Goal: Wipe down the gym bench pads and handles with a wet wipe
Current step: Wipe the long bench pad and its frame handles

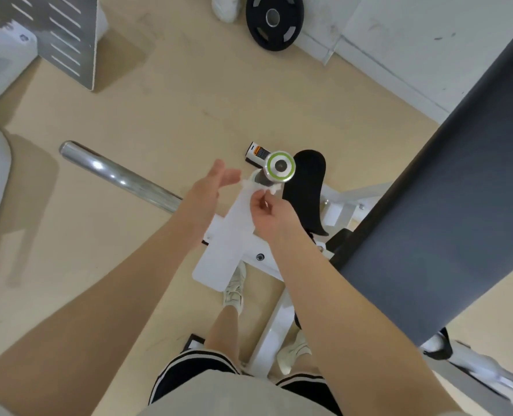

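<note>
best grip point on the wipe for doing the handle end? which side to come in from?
Judging by the pose, grip the wipe at its bunched upper edge, where the right hand already pinches it beside the handle cap. Come from the left with the open left hand: the seat pad crowds the right.

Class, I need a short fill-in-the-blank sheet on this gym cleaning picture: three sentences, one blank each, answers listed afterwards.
1. The right hand pinches a small white ______ beside the chrome bar end with the green ring.
2. The left hand is ______, its fingers straight and holding nothing.
3. A black ______ plate leans against the wall at the top of the view.

Missing words: wipe; open; weight
</note>
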A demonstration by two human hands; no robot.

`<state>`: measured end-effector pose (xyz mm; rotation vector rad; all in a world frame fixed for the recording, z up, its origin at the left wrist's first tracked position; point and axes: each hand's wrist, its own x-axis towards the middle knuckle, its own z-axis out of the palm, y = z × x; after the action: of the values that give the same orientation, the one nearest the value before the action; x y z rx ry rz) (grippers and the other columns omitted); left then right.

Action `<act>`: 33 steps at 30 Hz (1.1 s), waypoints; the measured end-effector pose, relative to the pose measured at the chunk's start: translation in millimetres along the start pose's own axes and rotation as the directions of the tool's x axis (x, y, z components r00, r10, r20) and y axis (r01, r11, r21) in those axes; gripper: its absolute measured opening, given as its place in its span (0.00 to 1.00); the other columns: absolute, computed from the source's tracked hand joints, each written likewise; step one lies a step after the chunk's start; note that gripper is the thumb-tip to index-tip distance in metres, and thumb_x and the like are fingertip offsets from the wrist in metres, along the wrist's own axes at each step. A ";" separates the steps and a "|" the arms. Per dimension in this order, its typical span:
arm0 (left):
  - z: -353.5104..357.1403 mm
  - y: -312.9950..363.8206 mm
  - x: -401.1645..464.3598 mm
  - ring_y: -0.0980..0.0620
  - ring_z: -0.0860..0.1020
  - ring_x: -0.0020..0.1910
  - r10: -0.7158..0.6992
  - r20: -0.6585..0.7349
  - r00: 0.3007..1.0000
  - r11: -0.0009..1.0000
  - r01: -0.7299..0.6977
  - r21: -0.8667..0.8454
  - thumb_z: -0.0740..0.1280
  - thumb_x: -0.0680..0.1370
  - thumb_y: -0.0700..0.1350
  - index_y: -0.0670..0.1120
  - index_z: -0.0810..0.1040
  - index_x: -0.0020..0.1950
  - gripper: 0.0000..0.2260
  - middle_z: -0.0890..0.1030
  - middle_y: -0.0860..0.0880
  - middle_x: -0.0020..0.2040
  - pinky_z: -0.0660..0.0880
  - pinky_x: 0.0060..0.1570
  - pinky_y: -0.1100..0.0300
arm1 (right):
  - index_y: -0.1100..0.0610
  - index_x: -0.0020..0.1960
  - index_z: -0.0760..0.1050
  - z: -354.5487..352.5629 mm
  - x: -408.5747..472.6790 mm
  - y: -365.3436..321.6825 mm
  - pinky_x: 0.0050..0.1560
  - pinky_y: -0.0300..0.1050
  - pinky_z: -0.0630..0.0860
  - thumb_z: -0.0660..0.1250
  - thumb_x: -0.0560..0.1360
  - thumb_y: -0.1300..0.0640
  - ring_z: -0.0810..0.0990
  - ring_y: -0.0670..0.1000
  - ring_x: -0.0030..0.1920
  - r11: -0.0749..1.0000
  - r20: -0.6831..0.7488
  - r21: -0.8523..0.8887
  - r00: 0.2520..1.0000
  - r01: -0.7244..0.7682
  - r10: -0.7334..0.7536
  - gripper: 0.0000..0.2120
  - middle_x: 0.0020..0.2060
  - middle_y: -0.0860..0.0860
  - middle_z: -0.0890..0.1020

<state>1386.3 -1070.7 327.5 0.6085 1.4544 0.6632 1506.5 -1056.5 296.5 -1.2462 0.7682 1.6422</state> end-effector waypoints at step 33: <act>391.8 22.1 -159.2 0.49 0.78 0.40 -0.172 0.638 0.750 0.860 -0.202 0.469 0.63 0.78 0.40 0.41 0.77 0.49 0.05 0.81 0.43 0.45 0.78 0.43 0.60 | 0.53 0.42 0.75 -290.1 -245.5 -236.8 0.48 0.32 0.74 0.63 0.75 0.68 0.78 0.44 0.49 -0.013 0.341 -0.547 0.209 0.837 -0.917 0.11 0.51 0.46 0.78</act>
<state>1776.2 -1162.5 465.2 1.1474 0.9191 0.0072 1856.2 -1287.0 455.0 -1.7571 -0.7032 0.6099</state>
